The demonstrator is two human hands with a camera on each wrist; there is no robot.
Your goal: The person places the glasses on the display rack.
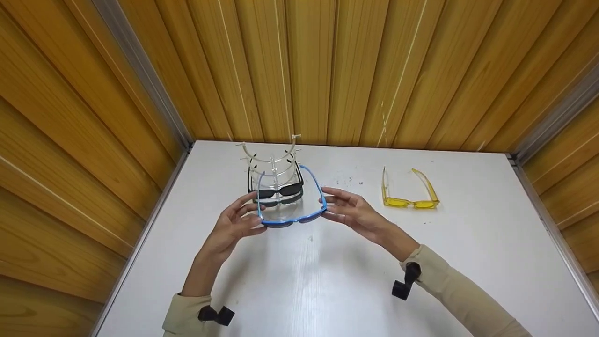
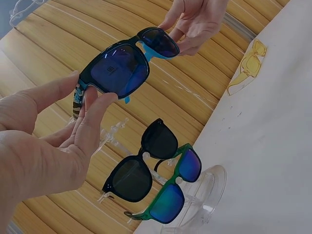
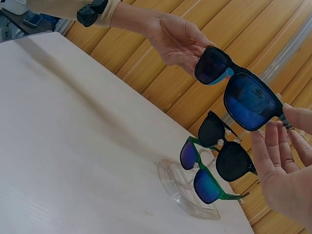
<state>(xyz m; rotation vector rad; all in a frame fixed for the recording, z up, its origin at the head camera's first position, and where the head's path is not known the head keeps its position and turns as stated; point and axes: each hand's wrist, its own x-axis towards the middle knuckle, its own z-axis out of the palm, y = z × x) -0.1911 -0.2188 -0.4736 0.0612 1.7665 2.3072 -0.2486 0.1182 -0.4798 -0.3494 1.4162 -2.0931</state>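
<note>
Blue-framed sunglasses [image 1: 295, 220] with dark blue lenses [image 2: 119, 70] are held up in front of a clear display stand [image 1: 274, 164]. My left hand [image 1: 232, 228] pinches them at one front corner near the hinge, thumb and fingers on either side. At the opposite corner, my right hand [image 1: 355, 214] grips the frame beside the hinge. Their temples are unfolded and point toward the stand. Behind them, black sunglasses [image 2: 129, 179] sit on the stand. Below these, green-framed sunglasses [image 2: 167, 201] with blue-green lenses rest on a lower tier, close to the curved base [image 3: 168, 183].
Yellow glasses [image 1: 398, 202] lie on the white table [image 1: 477, 262] to the right, temples unfolded toward the back. The stand's upper arms [image 1: 294, 140] hold no glasses. Wood-patterned panels [image 1: 309, 70] enclose the back and sides.
</note>
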